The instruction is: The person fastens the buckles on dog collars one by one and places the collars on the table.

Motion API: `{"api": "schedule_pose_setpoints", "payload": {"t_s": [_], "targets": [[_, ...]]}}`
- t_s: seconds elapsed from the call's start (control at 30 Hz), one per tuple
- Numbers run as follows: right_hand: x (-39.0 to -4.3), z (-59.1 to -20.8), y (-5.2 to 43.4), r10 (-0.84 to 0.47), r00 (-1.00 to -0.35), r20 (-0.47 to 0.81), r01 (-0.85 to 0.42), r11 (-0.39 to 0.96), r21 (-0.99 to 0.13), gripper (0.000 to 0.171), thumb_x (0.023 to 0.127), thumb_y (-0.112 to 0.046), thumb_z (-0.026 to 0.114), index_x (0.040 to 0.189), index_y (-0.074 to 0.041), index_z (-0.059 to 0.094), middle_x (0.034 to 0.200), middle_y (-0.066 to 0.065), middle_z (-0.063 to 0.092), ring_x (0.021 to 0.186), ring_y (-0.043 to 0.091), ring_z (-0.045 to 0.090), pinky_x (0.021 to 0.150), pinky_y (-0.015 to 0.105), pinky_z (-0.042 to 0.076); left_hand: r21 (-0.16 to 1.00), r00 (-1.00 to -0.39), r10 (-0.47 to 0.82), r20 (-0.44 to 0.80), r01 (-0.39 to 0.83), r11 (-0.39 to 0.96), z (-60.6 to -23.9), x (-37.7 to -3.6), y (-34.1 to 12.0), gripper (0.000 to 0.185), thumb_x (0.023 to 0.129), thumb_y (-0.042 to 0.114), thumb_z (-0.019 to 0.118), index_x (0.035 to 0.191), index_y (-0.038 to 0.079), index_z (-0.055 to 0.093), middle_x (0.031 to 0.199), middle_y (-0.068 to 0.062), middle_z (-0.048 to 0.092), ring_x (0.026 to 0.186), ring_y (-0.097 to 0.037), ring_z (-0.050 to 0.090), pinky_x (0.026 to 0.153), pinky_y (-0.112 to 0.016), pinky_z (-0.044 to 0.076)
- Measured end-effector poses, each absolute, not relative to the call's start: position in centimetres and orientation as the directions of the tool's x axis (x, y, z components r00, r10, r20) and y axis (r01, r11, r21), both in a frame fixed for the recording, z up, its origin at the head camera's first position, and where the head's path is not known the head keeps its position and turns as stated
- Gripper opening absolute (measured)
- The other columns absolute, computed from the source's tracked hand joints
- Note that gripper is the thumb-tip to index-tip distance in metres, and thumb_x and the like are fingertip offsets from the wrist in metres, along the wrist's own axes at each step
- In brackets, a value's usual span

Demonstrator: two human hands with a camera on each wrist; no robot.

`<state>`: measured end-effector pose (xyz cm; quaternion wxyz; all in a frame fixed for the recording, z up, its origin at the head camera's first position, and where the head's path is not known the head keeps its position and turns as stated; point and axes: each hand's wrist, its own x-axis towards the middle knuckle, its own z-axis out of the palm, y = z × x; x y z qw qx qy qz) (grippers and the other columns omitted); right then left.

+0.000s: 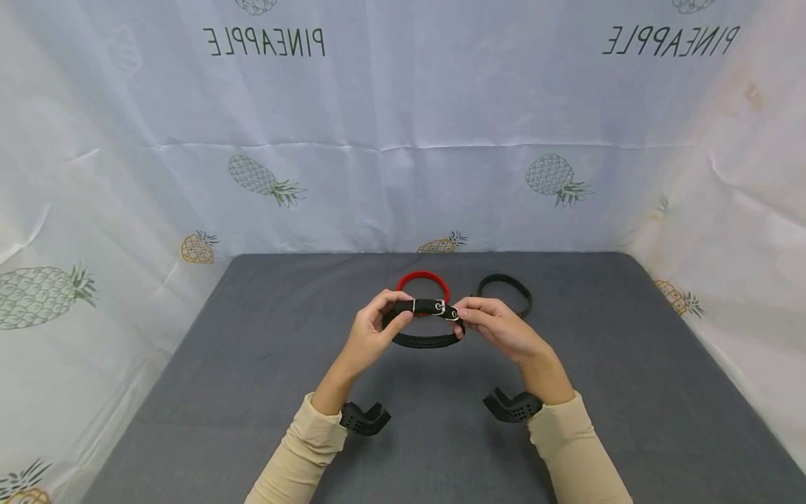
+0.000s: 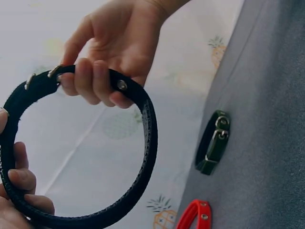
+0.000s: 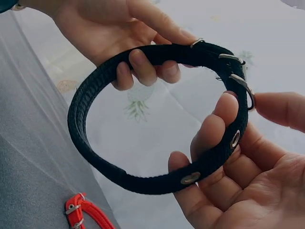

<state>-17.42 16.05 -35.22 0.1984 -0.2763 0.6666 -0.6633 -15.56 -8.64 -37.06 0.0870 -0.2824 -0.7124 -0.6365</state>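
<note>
A black collar [image 1: 428,342] forms a closed loop held up above the table between both hands. Its silver buckle [image 1: 441,306] and a metal ring [image 3: 242,85] sit on the side nearer the right hand. My left hand [image 1: 370,332] grips the collar at its left, thumb near a metal keeper loop. With thumb and fingers, my right hand [image 1: 500,329] pinches the strap at the right, the thumb by the metal ring. Metal eyelets [image 3: 190,178] show along the strap under the right fingers. In the left wrist view the left hand [image 2: 21,191] is partly cut off.
Behind the held collar, a red collar [image 1: 423,275] lies on the grey table [image 1: 264,364]. A dark green buckled collar [image 2: 219,138] rests to its right. A pineapple-print curtain [image 1: 390,196] rises behind the table and along both sides.
</note>
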Motion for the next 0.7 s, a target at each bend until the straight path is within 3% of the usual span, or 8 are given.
{"api": "schedule_pose_setpoints", "payload": {"t_s": [0.3, 0.47, 0.6, 0.7], "targets": [[-17.5, -35.2, 15.8, -0.653, -0.747, 0.125, -0.12, -0.052, -0.991, 0.019, 0.101, -0.013, 0.046, 0.102, -0.018, 0.064, 0.085, -0.008, 0.058, 0.084, 0.008, 0.053, 0.086, 0.024, 0.045, 0.83, -0.808, 0.3, 0.507, 0.552, 0.082, -37.1, -15.6, -9.2, 0.025, 0.095, 0.008, 0.059, 0.119, 0.0, 0.057, 0.109, -0.017, 0.057, 0.091, -0.004, 0.05, 0.082, -0.021, 0.045], [-17.4, -35.0, 15.4, -0.654, -0.744, 0.139, -0.145, -0.046, -0.988, 0.016, 0.101, -0.015, 0.048, 0.106, -0.011, 0.063, 0.086, -0.007, 0.057, 0.084, 0.009, 0.053, 0.087, 0.025, 0.044, 0.827, -0.817, 0.283, 0.502, 0.55, 0.12, -37.0, -15.6, -10.1, 0.026, 0.094, 0.005, 0.059, 0.12, 0.0, 0.058, 0.118, -0.017, 0.057, 0.106, 0.0, 0.052, 0.096, -0.02, 0.045], [-17.4, -34.8, 15.0, -0.658, -0.741, 0.136, -0.159, -0.024, -0.987, 0.016, 0.101, -0.016, 0.049, 0.105, -0.008, 0.062, 0.085, -0.006, 0.057, 0.084, 0.01, 0.052, 0.087, 0.028, 0.043, 0.818, -0.814, 0.265, 0.517, 0.561, 0.127, -37.2, -15.6, -11.1, 0.026, 0.093, 0.001, 0.059, 0.119, -0.004, 0.058, 0.119, -0.02, 0.056, 0.107, 0.001, 0.053, 0.096, -0.02, 0.046], [-17.5, -34.7, 14.7, -0.661, -0.741, 0.121, -0.167, 0.006, -0.986, 0.014, 0.101, -0.017, 0.05, 0.104, -0.011, 0.062, 0.084, -0.008, 0.058, 0.085, 0.01, 0.053, 0.088, 0.032, 0.043, 0.823, -0.824, 0.247, 0.51, 0.551, 0.14, -37.4, -15.4, -12.1, 0.024, 0.093, 0.0, 0.058, 0.117, -0.005, 0.058, 0.116, -0.009, 0.059, 0.104, 0.001, 0.055, 0.094, -0.02, 0.047]]}}
